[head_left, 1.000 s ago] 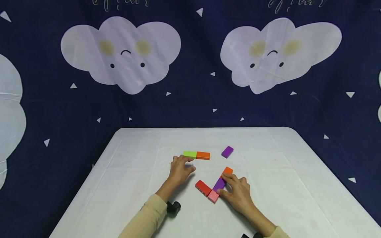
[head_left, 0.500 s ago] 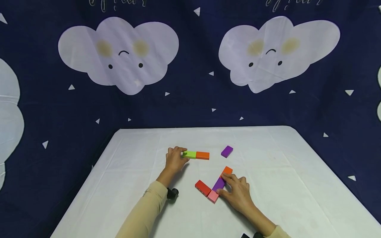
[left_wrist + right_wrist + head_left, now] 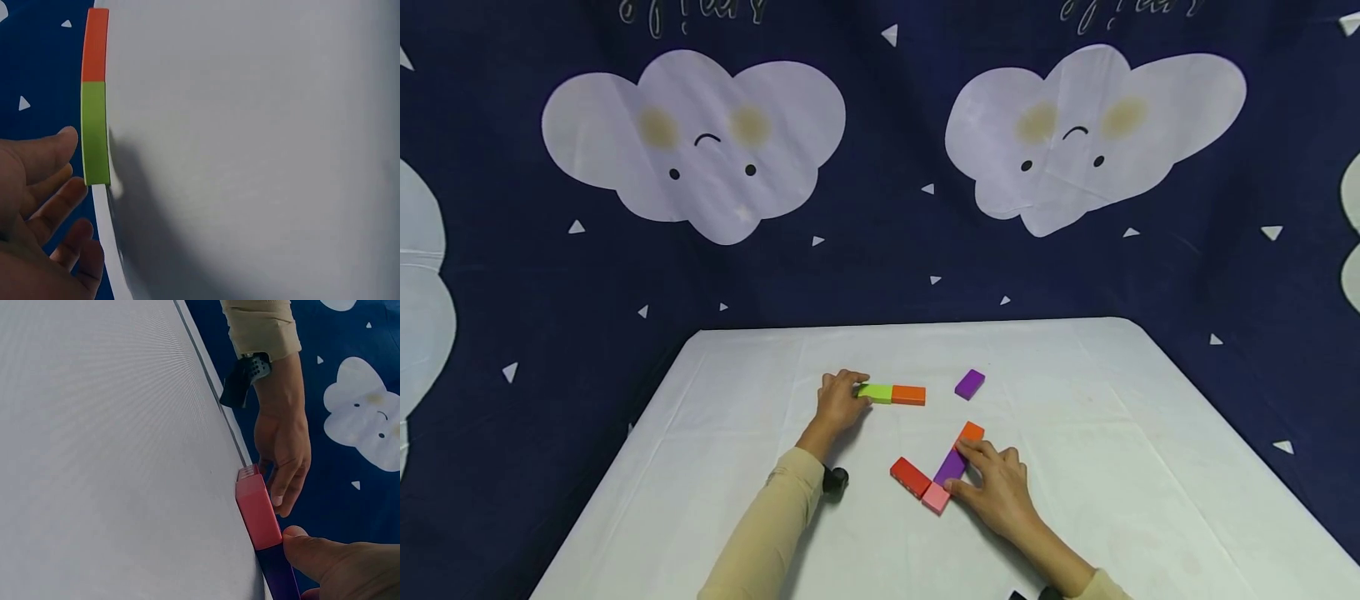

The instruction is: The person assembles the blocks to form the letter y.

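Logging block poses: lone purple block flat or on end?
Flat. The lone purple block lies on its broad face on the table, apart from both hands.

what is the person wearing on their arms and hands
Both hands are bare: the left hand and the right hand wear no gloves or rings that show. Both arms are in long beige sleeves that end at the wrists. A small black wrist-worn device on a strap sits at the left wrist; another black piece peeks out at the right wrist.
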Motion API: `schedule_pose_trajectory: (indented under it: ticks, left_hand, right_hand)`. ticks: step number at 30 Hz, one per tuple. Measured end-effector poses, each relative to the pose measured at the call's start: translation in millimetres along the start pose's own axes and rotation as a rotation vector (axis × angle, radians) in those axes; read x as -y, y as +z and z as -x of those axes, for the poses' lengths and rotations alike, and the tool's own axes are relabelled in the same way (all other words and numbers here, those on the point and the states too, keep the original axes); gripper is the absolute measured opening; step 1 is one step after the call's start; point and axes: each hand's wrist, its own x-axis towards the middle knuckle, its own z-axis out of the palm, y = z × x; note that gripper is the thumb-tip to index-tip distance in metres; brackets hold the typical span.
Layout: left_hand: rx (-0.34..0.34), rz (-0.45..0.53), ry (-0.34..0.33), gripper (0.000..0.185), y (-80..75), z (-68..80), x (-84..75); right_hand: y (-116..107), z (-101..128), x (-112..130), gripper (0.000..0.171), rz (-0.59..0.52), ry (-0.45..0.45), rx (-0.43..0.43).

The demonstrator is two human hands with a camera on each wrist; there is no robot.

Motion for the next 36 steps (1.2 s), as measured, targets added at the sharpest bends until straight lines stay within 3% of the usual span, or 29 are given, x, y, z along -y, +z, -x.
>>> schedule_pose_trajectory:
  ticks: [10, 26, 36]
  left_hand:
    - [0.048, 0.021, -0.005, 0.034, 1.0, -7.3, 5.9]
    - [0.057, 0.057, 0.004, 0.026, -12.5, 4.3, 16.1]
    - [0.168, 0.167, 0.051, 0.027, -28.8, 21.2, 22.1]
  right_hand:
    - [-1.6, -0.3, 1.1, 0.062, 0.003, 0.011, 0.016]
    - [-2.9, 0.2, 3.7, 0.060, 0.004, 0.010, 0.015]
    - [-3.3, -0.5, 3.8, 0.060, 0.002, 0.008, 0.037]
